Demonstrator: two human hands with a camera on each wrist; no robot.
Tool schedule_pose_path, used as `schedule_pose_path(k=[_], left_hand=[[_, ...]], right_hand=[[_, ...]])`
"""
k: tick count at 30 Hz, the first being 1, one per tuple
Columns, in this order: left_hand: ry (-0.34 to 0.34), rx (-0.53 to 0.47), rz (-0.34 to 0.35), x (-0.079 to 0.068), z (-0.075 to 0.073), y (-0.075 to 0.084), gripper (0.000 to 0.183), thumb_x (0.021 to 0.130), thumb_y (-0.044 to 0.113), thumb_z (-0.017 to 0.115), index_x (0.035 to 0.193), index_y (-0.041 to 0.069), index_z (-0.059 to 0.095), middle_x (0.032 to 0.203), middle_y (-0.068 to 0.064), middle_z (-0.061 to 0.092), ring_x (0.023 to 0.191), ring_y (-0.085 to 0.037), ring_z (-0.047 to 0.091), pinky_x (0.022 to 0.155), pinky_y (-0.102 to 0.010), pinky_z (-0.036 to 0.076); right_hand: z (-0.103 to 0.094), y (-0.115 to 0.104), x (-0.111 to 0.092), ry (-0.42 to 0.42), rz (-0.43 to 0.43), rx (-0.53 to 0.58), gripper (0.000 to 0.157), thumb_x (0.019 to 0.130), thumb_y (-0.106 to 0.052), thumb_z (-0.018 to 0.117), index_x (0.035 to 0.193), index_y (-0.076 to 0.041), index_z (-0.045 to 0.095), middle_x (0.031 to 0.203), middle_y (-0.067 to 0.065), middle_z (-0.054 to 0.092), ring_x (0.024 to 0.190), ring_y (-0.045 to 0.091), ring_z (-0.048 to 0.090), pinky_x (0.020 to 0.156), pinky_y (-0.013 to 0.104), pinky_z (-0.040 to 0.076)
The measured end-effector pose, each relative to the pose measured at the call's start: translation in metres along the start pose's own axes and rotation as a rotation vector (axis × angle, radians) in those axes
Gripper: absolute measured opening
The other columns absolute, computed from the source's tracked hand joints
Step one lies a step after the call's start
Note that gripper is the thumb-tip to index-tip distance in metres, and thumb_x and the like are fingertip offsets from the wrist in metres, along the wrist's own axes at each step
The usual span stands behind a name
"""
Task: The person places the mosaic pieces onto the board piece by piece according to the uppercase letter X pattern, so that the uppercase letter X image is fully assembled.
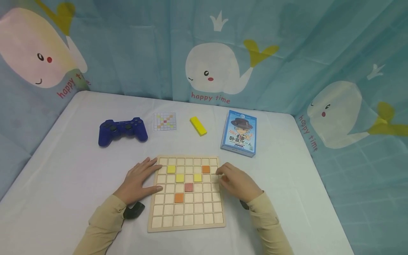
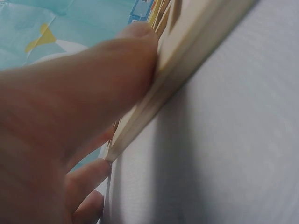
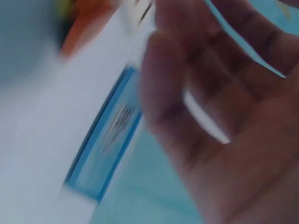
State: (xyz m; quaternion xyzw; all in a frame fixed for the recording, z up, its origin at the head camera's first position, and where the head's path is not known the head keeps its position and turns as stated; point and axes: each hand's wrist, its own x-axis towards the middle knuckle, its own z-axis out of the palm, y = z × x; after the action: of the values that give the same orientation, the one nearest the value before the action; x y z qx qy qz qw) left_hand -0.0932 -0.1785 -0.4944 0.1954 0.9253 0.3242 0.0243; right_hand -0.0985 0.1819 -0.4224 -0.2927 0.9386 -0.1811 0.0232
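Note:
A wooden grid board (image 1: 188,228) lies on the table in the head view. Spread across its squares are several flat tiles: yellow tiles (image 1: 171,169), orange tiles (image 1: 205,169) and one red tile (image 1: 189,187). My left hand (image 1: 137,182) rests at the board's left side, thumb and fingers extended and touching its edge; in the left wrist view the thumb (image 2: 126,60) lies against the wooden rim. Over the right edge hovers my right hand (image 1: 239,182), fingers loosely bent. The right wrist view shows nothing held between its thumb (image 3: 161,79) and fingers, though the fingertips are partly cut off.
Behind the board lie a blue game controller (image 1: 122,131), a small card with a coloured grid pattern (image 1: 164,121), a yellow bar-shaped block (image 1: 198,126) and a blue game box (image 1: 239,132). A whale-print curtain (image 1: 143,53) borders the white table (image 1: 280,159).

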Motion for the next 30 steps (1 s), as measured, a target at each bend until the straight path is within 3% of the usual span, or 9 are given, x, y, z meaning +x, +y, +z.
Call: schedule_pose_path(k=[5,9,15,23,27,30], left_hand=[[-0.004,0.000,-0.005,0.000,-0.001,0.001,0.071,0.080,0.048,0.073,0.138,0.014,0.049,0.153,-0.012,0.035,0.143,-0.037,0.021,0.114,-0.059,0.014],[0.001,-0.003,-0.004,-0.001,-0.002,0.001,0.071,0.079,0.046,0.073,0.138,0.014,0.049,0.152,-0.013,0.035,0.143,-0.038,0.021,0.114,-0.059,0.014],[-0.002,-0.006,-0.005,-0.001,-0.001,0.001,0.071,0.080,0.048,0.072,0.139,0.015,0.049,0.153,-0.012,0.035,0.144,-0.037,0.021,0.114,-0.059,0.014],[-0.008,-0.007,-0.011,-0.001,0.000,0.001,0.071,0.080,0.048,0.072,0.139,0.015,0.049,0.153,-0.011,0.034,0.144,-0.036,0.020,0.115,-0.058,0.014],[-0.012,-0.009,-0.016,-0.001,-0.001,0.002,0.072,0.080,0.048,0.072,0.139,0.015,0.049,0.153,-0.012,0.034,0.144,-0.037,0.020,0.115,-0.058,0.013],[-0.012,-0.014,-0.014,-0.001,-0.002,0.003,0.071,0.080,0.047,0.072,0.139,0.014,0.049,0.153,-0.012,0.034,0.144,-0.037,0.021,0.114,-0.059,0.014]], right_hand=[[-0.003,0.023,-0.008,-0.046,0.277,0.057,0.013,0.087,-0.022,0.071,0.094,-0.016,0.063,0.097,-0.007,0.061,0.078,0.007,0.055,0.068,0.025,0.051],[-0.002,0.035,-0.008,-0.078,0.358,0.074,0.014,0.089,-0.024,0.070,0.095,-0.014,0.063,0.097,-0.005,0.061,0.076,0.009,0.052,0.067,0.027,0.049],[0.002,0.040,-0.009,-0.103,0.381,0.132,0.013,0.088,-0.025,0.070,0.092,-0.015,0.062,0.090,-0.006,0.059,0.073,0.010,0.050,0.064,0.026,0.046],[0.003,0.038,-0.009,-0.100,0.356,0.188,0.013,0.087,-0.021,0.072,0.093,-0.016,0.061,0.092,-0.007,0.060,0.078,0.009,0.052,0.069,0.026,0.048],[0.003,0.028,-0.008,-0.068,0.288,0.200,0.015,0.087,-0.020,0.072,0.094,-0.016,0.060,0.092,-0.008,0.057,0.077,0.009,0.051,0.067,0.024,0.048],[0.003,0.015,-0.008,-0.060,0.169,0.170,0.014,0.087,-0.020,0.072,0.093,-0.016,0.060,0.094,-0.009,0.056,0.080,0.006,0.054,0.070,0.022,0.051]])
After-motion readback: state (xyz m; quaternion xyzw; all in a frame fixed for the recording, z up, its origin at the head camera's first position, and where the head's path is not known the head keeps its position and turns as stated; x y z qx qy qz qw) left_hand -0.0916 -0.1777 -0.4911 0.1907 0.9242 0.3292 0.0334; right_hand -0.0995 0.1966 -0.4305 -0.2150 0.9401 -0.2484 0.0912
